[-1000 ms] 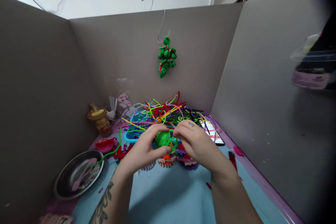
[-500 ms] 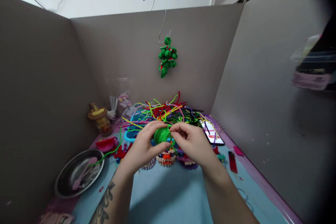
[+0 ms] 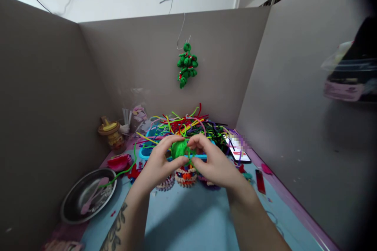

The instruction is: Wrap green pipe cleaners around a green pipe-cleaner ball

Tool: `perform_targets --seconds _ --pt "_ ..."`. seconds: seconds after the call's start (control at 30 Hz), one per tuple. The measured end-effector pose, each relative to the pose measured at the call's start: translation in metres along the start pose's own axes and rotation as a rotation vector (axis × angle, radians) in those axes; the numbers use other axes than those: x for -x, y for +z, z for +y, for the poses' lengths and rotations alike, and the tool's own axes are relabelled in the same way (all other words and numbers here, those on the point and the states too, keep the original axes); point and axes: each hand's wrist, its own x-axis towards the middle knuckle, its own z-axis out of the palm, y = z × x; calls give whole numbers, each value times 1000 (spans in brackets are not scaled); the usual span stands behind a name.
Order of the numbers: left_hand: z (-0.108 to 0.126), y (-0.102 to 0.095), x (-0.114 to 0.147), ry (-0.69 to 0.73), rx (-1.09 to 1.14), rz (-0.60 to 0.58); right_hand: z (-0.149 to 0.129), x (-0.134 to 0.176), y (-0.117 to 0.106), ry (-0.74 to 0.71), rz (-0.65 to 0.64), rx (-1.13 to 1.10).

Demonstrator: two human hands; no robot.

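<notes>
Bright green fuzzy ball [image 3: 177,150] held up over worktop [image 3: 179,219], in front of blue plastic tray [image 3: 144,157] heaped with multicoloured fuzzy stems [image 3: 182,127]. Left hand [image 3: 161,159]: fingers curved round ball, thumb underneath. Right hand [image 3: 216,160]: thumb and forefinger now parted, half a second ago pinched at ball's edge; probably regripping. Green strand between; whether curled inner fingers touch it, cannot tell. Ball's far side hidden. Orange-and-cream ridged round piece [image 3: 186,180] below, top covered. Lit phone [image 3: 240,156] partly pixelated.
</notes>
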Motion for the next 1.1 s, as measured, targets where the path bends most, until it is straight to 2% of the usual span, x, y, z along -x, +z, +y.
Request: perform_targets --seconds 0.23,0.47,0.7,0.8,0.9,1.03,1.1 --pt "2 1 -1 22 -19 26 -1 -5 6 13 77 -14" --pt "-4 3 0 -34 47 19 0 -5 7 -73 90 73" --pt "-8 7 1 -44 52 145 2 -5 14 -250 330 147" --pt "-7 7 2 -10 36 182 0 -5 15 -258 383 152" --pt "-5 5 2 28 11 181 -3 -5 10 -152 355 28" --pt "-2 3 1 93 -35 179 -3 -4 1 -38 204 -126" --pt "-2 3 1 96 -27 183 -1 -3 -2 -1 177 -162"
